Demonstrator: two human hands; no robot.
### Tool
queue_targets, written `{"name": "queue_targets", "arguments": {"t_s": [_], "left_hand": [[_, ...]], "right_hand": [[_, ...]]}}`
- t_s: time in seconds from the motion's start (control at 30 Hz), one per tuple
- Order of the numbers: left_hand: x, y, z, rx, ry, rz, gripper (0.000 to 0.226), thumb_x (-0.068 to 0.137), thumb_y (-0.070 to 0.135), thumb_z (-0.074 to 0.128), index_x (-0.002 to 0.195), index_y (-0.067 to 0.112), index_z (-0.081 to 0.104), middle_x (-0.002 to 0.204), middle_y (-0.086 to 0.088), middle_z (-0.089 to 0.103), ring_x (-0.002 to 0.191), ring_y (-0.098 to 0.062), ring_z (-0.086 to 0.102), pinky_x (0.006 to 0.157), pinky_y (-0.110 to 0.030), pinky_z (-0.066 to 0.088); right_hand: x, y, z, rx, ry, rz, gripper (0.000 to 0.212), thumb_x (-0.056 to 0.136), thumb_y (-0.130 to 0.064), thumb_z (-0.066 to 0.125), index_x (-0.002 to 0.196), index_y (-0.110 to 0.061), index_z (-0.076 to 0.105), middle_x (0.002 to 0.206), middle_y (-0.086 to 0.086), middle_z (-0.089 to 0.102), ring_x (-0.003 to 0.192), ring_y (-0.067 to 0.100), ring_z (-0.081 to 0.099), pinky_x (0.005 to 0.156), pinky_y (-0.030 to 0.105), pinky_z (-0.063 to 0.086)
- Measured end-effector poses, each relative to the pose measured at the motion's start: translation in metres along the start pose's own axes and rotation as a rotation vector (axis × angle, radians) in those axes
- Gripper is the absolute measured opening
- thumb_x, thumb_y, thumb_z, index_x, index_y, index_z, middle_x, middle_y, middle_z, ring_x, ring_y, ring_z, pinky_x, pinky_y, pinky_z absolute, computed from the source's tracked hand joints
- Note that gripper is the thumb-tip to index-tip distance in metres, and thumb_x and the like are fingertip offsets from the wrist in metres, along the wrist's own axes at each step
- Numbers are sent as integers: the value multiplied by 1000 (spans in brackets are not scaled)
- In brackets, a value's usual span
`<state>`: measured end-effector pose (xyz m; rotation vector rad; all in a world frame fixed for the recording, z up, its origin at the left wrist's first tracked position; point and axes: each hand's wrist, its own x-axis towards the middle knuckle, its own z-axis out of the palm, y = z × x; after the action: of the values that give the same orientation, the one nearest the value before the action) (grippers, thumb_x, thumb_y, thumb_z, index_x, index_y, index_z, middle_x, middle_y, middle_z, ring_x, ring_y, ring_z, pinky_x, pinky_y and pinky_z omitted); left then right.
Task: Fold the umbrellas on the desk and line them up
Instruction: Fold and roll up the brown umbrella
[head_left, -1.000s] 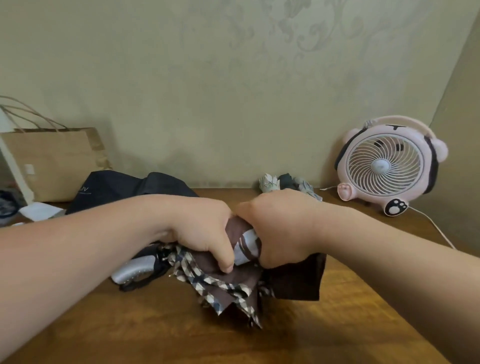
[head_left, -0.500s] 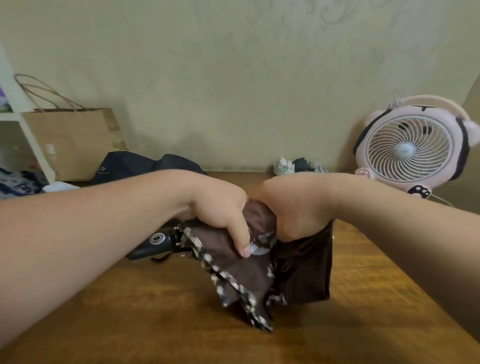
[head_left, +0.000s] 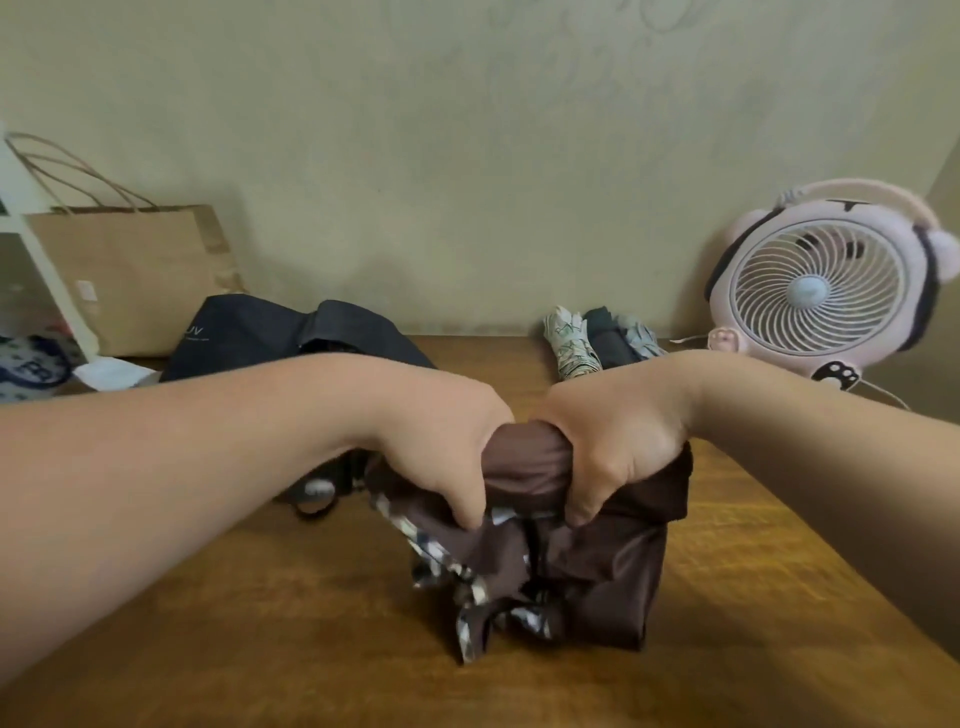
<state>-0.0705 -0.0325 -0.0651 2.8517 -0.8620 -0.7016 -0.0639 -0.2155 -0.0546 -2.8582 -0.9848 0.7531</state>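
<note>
Bunching brown umbrella (head_left: 524, 551), left hand (head_left: 441, 441) and right hand (head_left: 618, 441) each in closed grip on canopy; fold unfinished. Folded umbrellas (head_left: 597, 343) lined at counter (head_left: 260, 649) rear; black umbrella (head_left: 291, 338) seemingly pending.

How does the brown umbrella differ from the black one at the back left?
The brown umbrella has checked trim, while the black umbrella is plain with small white lettering. The brown umbrella is gripped by the left hand and the right hand. The black umbrella lies unheld on the desk, beside the paper bag. The brown umbrella is front and centre, the black umbrella further back. Both have loose, unrolled fabric.
</note>
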Motion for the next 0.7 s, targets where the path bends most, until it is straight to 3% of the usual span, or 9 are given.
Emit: {"name": "queue_targets", "arguments": {"t_s": [0.07, 0.1, 0.2, 0.3, 0.37, 0.43, 0.53, 0.63, 0.7], "left_hand": [[-3, -8, 1, -185, -99, 21, 35, 77, 24, 84, 105, 10, 70, 97, -10, 75, 86, -31, 72, 72, -44, 58], [-3, -9, 4, -159, -61, 30, 33, 77, 24, 83, 103, 11, 69, 96, -11, 74, 86, -32, 71, 71, -44, 57], [-3, 0, 19, 244, 251, -27, 24, 81, 31, 69, 95, 17, 57, 83, -5, 65, 72, -29, 63, 63, -41, 54], [-9, 6, 37, 615, 652, -18, 32, 81, 33, 65, 93, 23, 38, 81, 7, 52, 69, -20, 54, 58, -36, 45], [-5, 3, 44, 717, 823, 98, 39, 72, 31, 74, 90, 24, 41, 77, 5, 55, 63, -22, 55, 53, -33, 42], [-1, 2, 45, 667, 777, 71, 39, 77, 33, 73, 93, 26, 38, 85, 6, 56, 69, -19, 54, 59, -33, 45], [3, -2, 42, 401, 627, -22, 34, 82, 44, 66, 97, 31, 38, 100, 10, 48, 86, -12, 46, 71, -28, 45], [3, -7, 41, 255, 538, -30, 28, 81, 40, 67, 91, 32, 42, 95, 13, 48, 84, -12, 53, 67, -29, 49], [3, -9, 48, 361, 598, -82, 21, 85, 35, 62, 93, 30, 43, 87, 12, 53, 76, -16, 56, 61, -31, 45]], "right_hand": [[-4, -7, 5, -103, 43, -16, 22, 74, -31, 82, 87, -19, 70, 78, -2, 72, 71, 18, 68, 68, 39, 59], [-5, -9, 9, -146, 81, -24, 18, 76, -29, 78, 87, -19, 67, 77, -1, 70, 69, 19, 67, 67, 40, 59], [-10, -4, 15, -172, 199, 14, 18, 77, -25, 70, 94, -22, 62, 82, -2, 69, 74, 20, 66, 69, 41, 60], [-16, 10, 5, 31, 80, 52, 34, 69, -29, 87, 96, -23, 69, 86, -3, 75, 76, 17, 72, 70, 38, 62], [-16, 13, 4, 168, 28, 44, 32, 67, -26, 92, 92, -22, 72, 84, -3, 77, 76, 18, 74, 69, 33, 61], [-13, 12, 12, 143, 98, 64, 30, 69, -25, 90, 91, -22, 70, 82, -2, 75, 75, 19, 72, 62, 29, 58], [-12, 3, 23, -136, 246, 138, 26, 72, -31, 79, 92, -25, 63, 79, -3, 68, 67, 19, 66, 53, 34, 53], [-18, -3, 34, -408, 454, 189, 21, 79, -29, 63, 92, -26, 47, 76, -7, 51, 64, 19, 52, 49, 28, 34], [-18, -2, 48, -480, 594, 178, 23, 81, -25, 59, 94, -24, 40, 73, -7, 44, 65, 24, 48, 50, 29, 28]]}}
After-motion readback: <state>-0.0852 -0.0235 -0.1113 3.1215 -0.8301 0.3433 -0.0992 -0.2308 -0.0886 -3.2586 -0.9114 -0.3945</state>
